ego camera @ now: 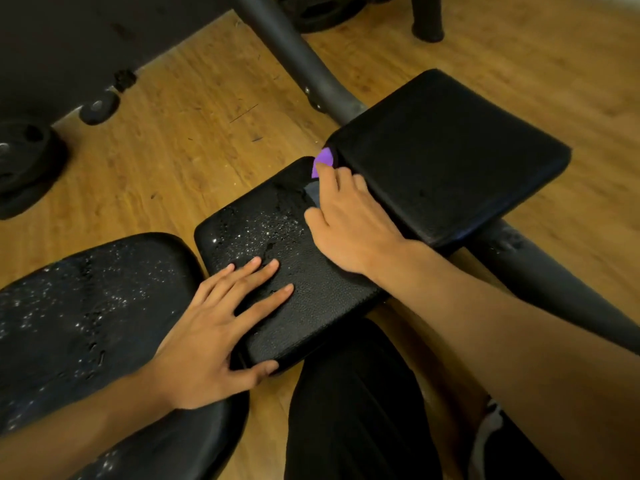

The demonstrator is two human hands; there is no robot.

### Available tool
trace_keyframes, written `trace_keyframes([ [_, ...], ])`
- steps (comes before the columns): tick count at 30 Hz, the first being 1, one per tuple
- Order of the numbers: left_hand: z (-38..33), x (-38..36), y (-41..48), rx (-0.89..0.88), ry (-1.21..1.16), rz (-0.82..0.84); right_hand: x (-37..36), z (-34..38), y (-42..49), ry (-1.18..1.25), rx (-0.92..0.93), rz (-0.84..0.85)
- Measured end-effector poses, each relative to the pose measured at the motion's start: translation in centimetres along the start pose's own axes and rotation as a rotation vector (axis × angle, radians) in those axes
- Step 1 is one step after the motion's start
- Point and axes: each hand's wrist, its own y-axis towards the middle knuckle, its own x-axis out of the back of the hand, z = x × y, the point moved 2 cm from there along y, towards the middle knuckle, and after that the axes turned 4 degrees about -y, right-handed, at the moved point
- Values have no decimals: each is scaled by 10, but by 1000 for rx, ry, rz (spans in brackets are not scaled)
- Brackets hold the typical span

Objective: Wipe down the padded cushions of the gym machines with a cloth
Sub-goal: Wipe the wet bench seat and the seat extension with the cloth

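Three black padded cushions lie in a row. The middle cushion is wet with droplets on its far half. My left hand rests flat on its near part, fingers straight and thumb hooked over the front edge. My right hand presses down at the gap between the middle cushion and the right cushion, fingers curled over a purple cloth; only a small corner of the cloth shows past my fingertips. The left cushion is speckled with droplets.
A grey steel frame tube runs diagonally under the cushions over the wood floor. Black weight plates lie at the left, more at the top. My leg in black trousers is below the middle cushion.
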Motion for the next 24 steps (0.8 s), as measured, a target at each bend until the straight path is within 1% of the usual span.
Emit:
trace_keyframes([
  [3,1,0,0,-7,-5,-11,5,-10,-30,5,6,-2],
  [7,2,-1,-1,-9,14,-22,7,-20,-66,-99,-21,-3],
  [10,3,-2,-2,-9,15,-21,0,-17,-83,-158,-7,7],
  [12,2,-2,-2,-5,9,-26,-3,-16,-69,-151,33,16],
  [15,2,-2,-1,-4,14,-21,-9,-14,-12,-113,89,62],
  [17,1,-1,-1,5,5,-16,-11,-10,28,-68,75,93],
  [19,0,-1,-1,10,6,-13,-13,-3,55,-21,47,79],
  [21,0,-2,0,10,8,-16,-14,0,63,-9,23,40],
  [24,-1,-1,1,6,4,-7,-11,-2,42,-43,21,-22],
])
